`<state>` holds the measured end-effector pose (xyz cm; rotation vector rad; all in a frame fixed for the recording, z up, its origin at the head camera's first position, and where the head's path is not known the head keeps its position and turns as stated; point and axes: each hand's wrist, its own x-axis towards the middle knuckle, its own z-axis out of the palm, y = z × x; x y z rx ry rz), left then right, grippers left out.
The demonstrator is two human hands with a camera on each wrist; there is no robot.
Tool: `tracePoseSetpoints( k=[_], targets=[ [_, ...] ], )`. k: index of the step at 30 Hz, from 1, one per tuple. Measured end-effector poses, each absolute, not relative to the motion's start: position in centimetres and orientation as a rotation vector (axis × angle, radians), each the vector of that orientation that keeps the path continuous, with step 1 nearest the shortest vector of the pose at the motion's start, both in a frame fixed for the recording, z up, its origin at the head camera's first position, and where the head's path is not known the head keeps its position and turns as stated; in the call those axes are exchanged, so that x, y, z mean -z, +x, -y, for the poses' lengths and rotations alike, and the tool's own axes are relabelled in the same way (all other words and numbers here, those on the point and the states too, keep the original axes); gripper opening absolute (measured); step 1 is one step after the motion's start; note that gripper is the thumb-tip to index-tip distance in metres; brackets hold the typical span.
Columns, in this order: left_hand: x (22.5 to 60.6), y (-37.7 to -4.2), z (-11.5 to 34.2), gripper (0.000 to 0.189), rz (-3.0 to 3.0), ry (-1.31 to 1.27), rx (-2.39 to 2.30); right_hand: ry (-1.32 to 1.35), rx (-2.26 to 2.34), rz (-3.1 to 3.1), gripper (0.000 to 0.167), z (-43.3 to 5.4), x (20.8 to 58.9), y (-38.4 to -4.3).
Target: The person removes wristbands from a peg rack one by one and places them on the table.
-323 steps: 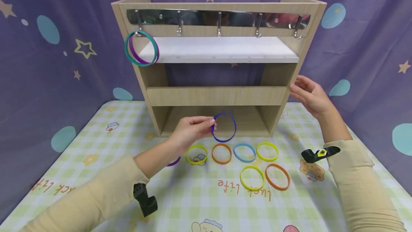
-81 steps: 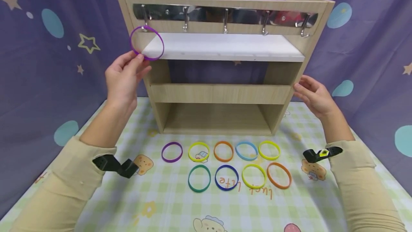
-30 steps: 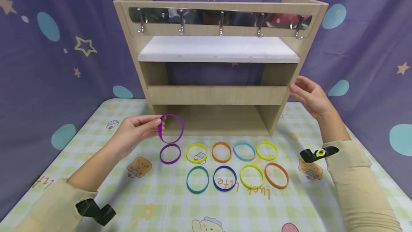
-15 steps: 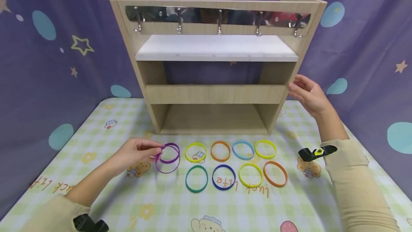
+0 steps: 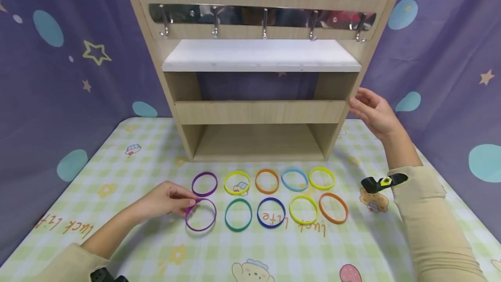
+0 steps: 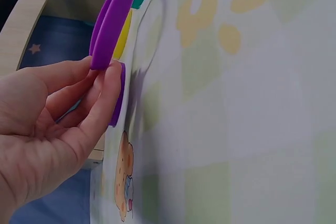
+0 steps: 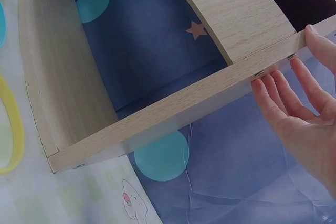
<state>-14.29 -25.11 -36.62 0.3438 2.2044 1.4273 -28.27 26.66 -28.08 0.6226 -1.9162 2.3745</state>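
My left hand [image 5: 166, 201] pinches a purple silicone wristband [image 5: 200, 230] between thumb and fingertips, low over the tablecloth at the left end of the front row. In the left wrist view this wristband [image 6: 113, 24] is tilted on edge, its shadow beside it on the cloth. Just behind it lies another purple wristband [image 5: 204, 173]; a green wristband [image 5: 238, 229] is to its right. On the other side, my right hand [image 5: 373, 112] touches the right side panel of the wooden shelf unit [image 5: 260, 112]; in the right wrist view the thumb is at its front edge, fingertips on its outer face.
Yellow [image 5: 236, 172], orange [image 5: 267, 170], light blue [image 5: 295, 170] and blue [image 5: 271, 226] wristbands, among others, lie in two rows before the shelf. A metal hook rail [image 5: 240, 15] runs along its top. Purple curtains surround the checked tablecloth [image 5: 211, 260].
Earlier, teal and purple wristbands hung on the leftmost hook, now bare, and my left hand held the blue one. The last purple wristband has come down to the front row. My right hand has stayed put.
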Motion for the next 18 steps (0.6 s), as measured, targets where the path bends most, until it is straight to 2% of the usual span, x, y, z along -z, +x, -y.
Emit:
tracePoseSetpoints(
  k=[18],
  targets=[
    [37.31,-13.94,25.00,0.029,-2.386,0.321,-1.317,0.611,-2.395,1.896,0.022,-26.17,28.49,-28.15]
  ],
)
